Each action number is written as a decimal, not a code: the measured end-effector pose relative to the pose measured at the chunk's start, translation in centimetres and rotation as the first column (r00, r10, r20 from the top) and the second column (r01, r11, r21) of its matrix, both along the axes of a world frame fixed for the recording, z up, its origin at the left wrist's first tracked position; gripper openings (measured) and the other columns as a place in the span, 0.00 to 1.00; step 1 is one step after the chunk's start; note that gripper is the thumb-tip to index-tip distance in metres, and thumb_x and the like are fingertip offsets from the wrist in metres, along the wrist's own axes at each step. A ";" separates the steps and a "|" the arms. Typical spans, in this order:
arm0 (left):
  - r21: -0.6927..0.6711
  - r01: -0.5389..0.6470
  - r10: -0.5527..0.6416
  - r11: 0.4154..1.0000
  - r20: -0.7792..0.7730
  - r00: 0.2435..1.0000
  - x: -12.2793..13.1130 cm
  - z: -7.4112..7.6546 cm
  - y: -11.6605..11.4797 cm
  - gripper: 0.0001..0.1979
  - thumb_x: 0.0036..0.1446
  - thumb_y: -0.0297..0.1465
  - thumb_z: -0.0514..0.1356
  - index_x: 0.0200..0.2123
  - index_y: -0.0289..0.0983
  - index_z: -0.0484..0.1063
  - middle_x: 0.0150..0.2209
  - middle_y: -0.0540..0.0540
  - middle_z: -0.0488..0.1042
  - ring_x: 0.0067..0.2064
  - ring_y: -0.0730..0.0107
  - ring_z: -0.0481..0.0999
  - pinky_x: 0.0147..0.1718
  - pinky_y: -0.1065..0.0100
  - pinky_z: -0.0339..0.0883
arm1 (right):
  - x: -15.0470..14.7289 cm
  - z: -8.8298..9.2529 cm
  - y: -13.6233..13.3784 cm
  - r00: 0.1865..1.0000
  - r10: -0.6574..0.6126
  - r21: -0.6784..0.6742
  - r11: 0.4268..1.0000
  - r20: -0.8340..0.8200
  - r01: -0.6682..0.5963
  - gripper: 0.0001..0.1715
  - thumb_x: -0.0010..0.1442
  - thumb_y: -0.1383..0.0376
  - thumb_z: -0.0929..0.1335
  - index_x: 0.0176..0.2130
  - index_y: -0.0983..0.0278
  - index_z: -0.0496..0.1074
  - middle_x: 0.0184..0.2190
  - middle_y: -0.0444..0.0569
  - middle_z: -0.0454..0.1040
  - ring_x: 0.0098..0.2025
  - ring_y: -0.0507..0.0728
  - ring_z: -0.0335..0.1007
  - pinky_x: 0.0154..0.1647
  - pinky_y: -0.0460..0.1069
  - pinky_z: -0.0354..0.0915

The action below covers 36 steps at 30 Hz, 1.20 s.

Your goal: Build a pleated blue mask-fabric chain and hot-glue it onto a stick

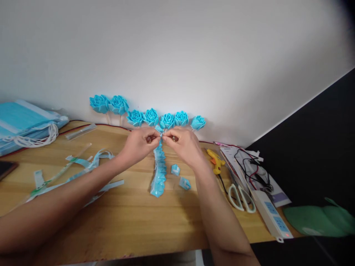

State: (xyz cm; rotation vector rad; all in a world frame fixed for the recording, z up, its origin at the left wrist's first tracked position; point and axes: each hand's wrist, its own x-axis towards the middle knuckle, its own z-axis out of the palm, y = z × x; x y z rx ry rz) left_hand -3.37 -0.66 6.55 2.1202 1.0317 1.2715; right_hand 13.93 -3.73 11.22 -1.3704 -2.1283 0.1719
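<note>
My left hand [142,142] and my right hand [183,142] meet fingertip to fingertip near the back of the table. Pinched between them is a small light-blue piece [159,128], mostly covered by my fingers. Below it, a row of overlapping blue folded pieces [159,173] runs toward me. Two loose folded blue pieces, one upper [175,169] and one lower [185,183], lie right of the row. Behind my hands, several blue flowers [151,116] on thin sticks lean against the wall.
Blue face masks [24,122] are stacked at the left, near cut strips [83,170] and a phone [7,170]. On the right are a yellow glue gun [215,161], white-handled scissors [240,197], cables [256,171], a power strip [273,216] and a green item [313,220].
</note>
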 end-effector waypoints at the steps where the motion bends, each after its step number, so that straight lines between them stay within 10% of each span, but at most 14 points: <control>1: -0.002 0.002 -0.002 1.000 0.002 1.000 0.0 0.0 0.0 0.10 0.55 0.34 0.56 0.27 0.35 0.74 0.24 0.49 0.72 0.28 0.71 0.69 0.28 0.70 0.58 | 0.0 0.0 0.0 1.000 -0.001 -0.002 1.000 -0.001 0.001 0.08 0.61 0.70 0.69 0.33 0.63 0.79 0.30 0.45 0.77 0.35 0.53 0.69 0.36 0.48 0.58; 36: 0.003 0.008 -0.008 1.000 -0.014 1.000 -0.2 0.0 0.0 0.10 0.55 0.34 0.57 0.27 0.36 0.74 0.24 0.49 0.74 0.28 0.71 0.69 0.28 0.71 0.59 | 0.4 -0.1 0.2 0.998 0.062 -0.042 0.997 -0.023 -0.063 0.08 0.60 0.70 0.68 0.32 0.63 0.78 0.30 0.44 0.76 0.35 0.52 0.68 0.36 0.47 0.58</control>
